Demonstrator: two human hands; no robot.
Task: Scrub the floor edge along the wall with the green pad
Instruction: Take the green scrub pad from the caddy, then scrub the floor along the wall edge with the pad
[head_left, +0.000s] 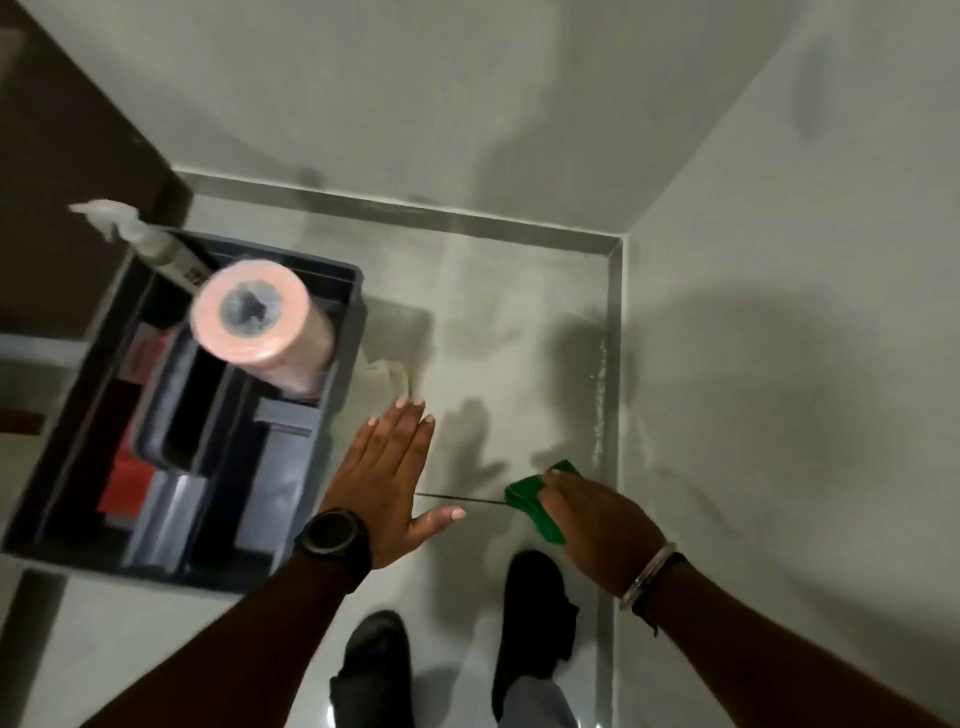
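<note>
My right hand (597, 525) grips the green pad (535, 501) and holds it down on the pale floor, a short way left of the grey skirting strip (612, 374) that runs along the right wall. White foam or wet specks line that floor edge above the pad. My left hand (387, 467), with a black watch on the wrist, is spread flat with fingers apart over the floor, holding nothing, beside the tray.
A dark grey caddy tray (340, 395) stands at the left with a pink roll (260, 325) and a white spray bottle (150, 241) in it. A crumpled cloth (387, 376) lies by its right side. My two black shoes (535, 613) stand below the hands. A dark door frame (78, 156) is at far left.
</note>
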